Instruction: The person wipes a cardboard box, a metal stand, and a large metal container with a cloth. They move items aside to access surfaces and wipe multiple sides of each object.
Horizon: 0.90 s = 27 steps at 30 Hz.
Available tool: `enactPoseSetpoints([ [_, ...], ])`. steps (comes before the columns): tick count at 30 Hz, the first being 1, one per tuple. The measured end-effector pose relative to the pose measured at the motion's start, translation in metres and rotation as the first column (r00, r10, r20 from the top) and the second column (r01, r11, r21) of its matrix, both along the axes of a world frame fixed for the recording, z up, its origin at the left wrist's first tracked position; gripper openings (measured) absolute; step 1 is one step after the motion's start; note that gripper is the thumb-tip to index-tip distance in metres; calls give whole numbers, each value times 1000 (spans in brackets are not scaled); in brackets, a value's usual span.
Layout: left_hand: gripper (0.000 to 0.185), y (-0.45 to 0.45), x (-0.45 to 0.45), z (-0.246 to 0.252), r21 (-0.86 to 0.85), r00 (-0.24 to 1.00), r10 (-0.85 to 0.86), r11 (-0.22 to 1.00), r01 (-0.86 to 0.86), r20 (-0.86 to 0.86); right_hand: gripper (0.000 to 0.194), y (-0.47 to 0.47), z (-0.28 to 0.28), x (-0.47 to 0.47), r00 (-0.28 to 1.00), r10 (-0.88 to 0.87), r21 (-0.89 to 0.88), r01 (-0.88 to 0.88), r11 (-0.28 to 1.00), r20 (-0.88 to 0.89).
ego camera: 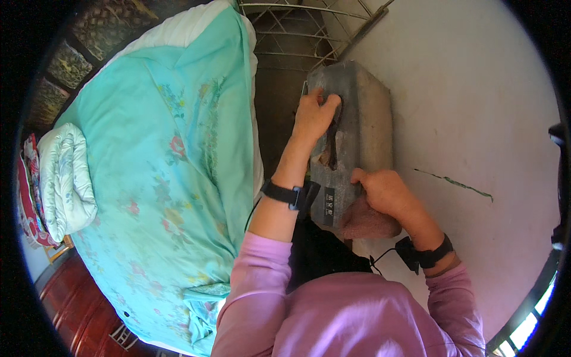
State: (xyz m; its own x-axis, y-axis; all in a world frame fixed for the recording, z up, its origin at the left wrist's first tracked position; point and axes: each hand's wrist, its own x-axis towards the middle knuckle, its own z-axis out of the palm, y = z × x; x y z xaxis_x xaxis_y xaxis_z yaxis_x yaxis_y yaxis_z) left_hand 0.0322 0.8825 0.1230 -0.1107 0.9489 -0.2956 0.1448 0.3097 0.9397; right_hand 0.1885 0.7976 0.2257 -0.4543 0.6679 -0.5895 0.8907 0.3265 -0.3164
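Note:
Before me, against the wall, stands a worn grey box [348,85] with a torn or open dark gap in its face and a small dark label. My left hand [316,111] rests at the upper end of that gap, thumb and fingers bent; whether it grips the edge cannot be told. A reddish-brown cloth [370,221] hangs below my right hand [379,189], at the near corner of the box. The fingers of my right hand are closed on this cloth.
To the left lies a bed with a turquoise floral sheet [156,147] and a folded pale quilt [69,183]. Beyond the box is a metal rack [308,33]. A pale wall [455,116] borders the right side, with a green string-like strip on it.

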Motion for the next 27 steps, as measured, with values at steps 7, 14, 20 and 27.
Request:
enactPoseSetpoints([
  [7, 43, 19, -7, 21, -248, 955, -49, 961, 125, 291, 22, 7, -7, -6, 999, 24, 2, -24, 1000, -47],
  [14, 53, 30, -9, -6, -195, 998, -67, 979, 65, 0, 25, 7, -14, -3, 997, 47, 17, -46, 999, -54],
  [20, 59, 35, -8, -24, -294, 991, -124, 950, 102, -57, 27, 8, -11, -9, 994, 26, 33, -23, 999, -107],
  [27, 89, -8, -24, -54, -382, 892, 69, 916, 121, 447, 28, -1, -26, 3, 971, -149, -11, 150, 989, -189],
])
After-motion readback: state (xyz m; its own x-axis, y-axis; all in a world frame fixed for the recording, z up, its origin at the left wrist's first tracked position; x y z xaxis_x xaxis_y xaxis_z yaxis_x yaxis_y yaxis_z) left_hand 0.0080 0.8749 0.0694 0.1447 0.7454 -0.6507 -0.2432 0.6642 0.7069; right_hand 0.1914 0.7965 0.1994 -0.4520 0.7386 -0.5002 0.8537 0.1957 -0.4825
